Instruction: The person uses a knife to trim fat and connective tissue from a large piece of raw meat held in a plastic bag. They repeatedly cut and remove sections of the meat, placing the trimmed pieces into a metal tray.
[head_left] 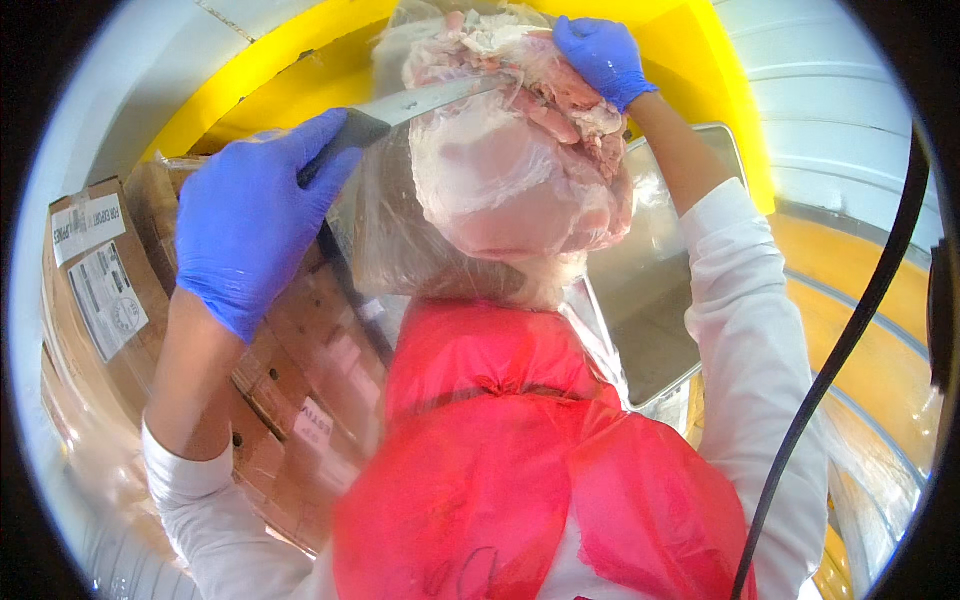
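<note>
A large pale pink piece of raw meat rests on clear plastic at top centre, in front of me. My left hand, in a blue glove, grips the dark handle of a knife; the long blade reaches across the upper part of the meat, its tip at a ragged cut. My right hand, also blue-gloved, has its fingers closed on the top right edge of the meat.
A yellow surface lies behind the meat. A metal tray is at its right. Cardboard boxes with labels are stacked at left. My red apron fills the lower centre. A black cord runs down the right side.
</note>
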